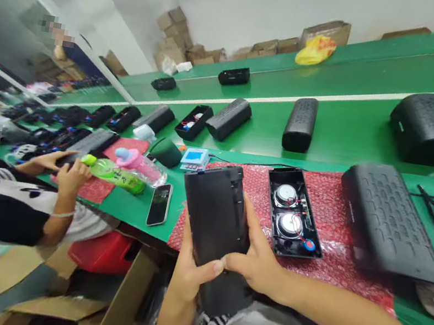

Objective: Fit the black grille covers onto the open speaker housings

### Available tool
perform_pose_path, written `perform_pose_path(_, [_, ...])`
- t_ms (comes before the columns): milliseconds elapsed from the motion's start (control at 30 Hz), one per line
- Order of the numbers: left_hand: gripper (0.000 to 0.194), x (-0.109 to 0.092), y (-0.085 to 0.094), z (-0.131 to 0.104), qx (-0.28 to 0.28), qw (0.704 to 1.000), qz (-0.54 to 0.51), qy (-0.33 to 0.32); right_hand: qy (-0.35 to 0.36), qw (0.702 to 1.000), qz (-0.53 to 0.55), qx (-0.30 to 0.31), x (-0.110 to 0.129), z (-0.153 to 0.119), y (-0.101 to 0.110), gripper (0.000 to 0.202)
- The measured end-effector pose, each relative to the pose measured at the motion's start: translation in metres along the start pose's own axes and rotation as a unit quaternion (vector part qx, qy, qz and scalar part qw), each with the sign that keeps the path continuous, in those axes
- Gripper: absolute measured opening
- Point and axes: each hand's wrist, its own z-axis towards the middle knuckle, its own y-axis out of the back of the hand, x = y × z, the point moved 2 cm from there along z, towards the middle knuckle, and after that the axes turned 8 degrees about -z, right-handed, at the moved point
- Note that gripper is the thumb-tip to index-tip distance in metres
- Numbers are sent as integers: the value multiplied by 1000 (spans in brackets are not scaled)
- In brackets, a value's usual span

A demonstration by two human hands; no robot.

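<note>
A black plastic speaker housing is held up at a tilt in front of my body, its smooth side facing me. My left hand wraps its left edge, with the thumb pressed on the face. From the other side, my right hand grips the right edge, its thumb meeting the left one. Just right of it, an open speaker shell with two round drivers, red wires and a blue disc lies on red bubble wrap. A larger black cover with an embossed pattern rests farther right.
Tweezers and cables lie at the right. Leftward are a phone, a small blue-and-white device, a pink bottle and a green bottle. A co-worker's hands are beyond. Speakers stand on the green line; cardboard boxes sit below.
</note>
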Motion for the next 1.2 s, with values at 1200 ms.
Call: perform_pose_path(1200, [105,0,-1,1,-15,1000,27,-4,-7,997,-81,-16,-5,2,2,110])
